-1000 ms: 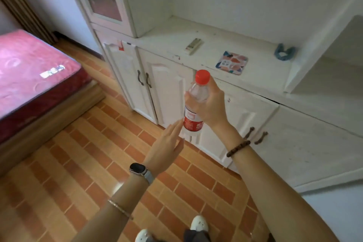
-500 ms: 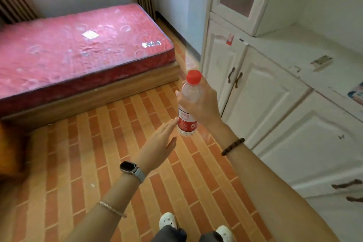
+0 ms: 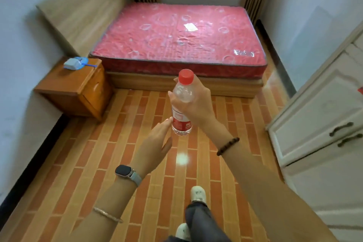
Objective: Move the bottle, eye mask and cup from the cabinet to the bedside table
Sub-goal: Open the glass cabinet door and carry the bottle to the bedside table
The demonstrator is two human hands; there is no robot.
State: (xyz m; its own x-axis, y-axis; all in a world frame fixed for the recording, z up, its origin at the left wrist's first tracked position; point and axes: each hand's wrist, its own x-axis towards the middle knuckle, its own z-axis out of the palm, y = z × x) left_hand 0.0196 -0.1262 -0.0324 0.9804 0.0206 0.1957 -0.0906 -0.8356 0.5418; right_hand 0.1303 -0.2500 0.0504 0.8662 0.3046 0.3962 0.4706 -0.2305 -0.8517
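Observation:
A clear plastic bottle (image 3: 181,122) with a red cap and red label is held upright in mid-air over the floor, gripped around its upper body by my right hand (image 3: 196,104). Just below and left of it, my left hand (image 3: 155,143) is open and empty, its fingertips close to the bottle's label. The wooden bedside table (image 3: 64,82) stands at the left beside the bed, with a small white and blue object (image 3: 75,63) on its far corner. The white cabinet (image 3: 322,116) lines the right edge; its counter, the eye mask and the cup are out of view.
A bed with a red mattress (image 3: 176,37) fills the far middle, a wooden headboard (image 3: 78,17) at its left. Brick-patterned floor (image 3: 110,143) stretches between the cabinet and the bedside table. My feet in white shoes (image 3: 198,194) show at the bottom.
The view has swung left, away from the cabinet toward the bed and bedside table. The bottle stays in my right hand and my left hand stays open just below it.

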